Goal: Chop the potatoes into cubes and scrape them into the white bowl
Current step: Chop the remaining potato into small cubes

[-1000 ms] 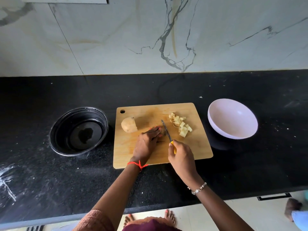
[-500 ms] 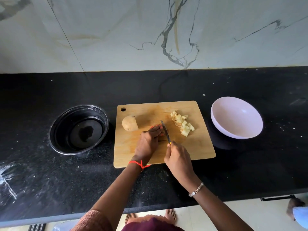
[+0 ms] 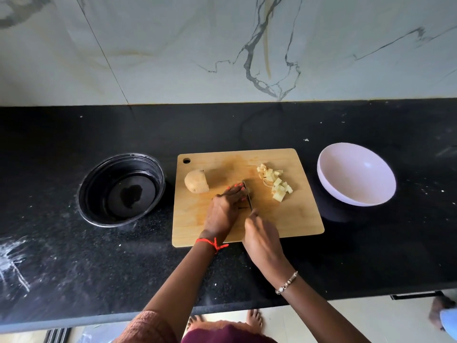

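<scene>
- Head view, change: over the last second the right hand (image 3: 263,240) has closed up on the left hand (image 3: 223,211). The knife (image 3: 248,196) handle, visible earlier, is now buried in the fist. The blade stands at the left fingertips, mid-board (image 3: 296,219).
- Meaning: judged mid-chop, with another cut going through the piece. Scraping has not begun.
- Left fingers: together, arched down, clamped on a piece that is almost wholly hidden beneath them.
- Right fingers: curled tight round the knife handle.
- Cubes (image 3: 275,183): piled on the board's right part, unmoved.
- Half potato (image 3: 196,181): on the board's left part, untouched.
- White bowl (image 3: 356,179): right of the board, no cubes in it.
- Black bowl (image 3: 148,174): left of the board.
</scene>
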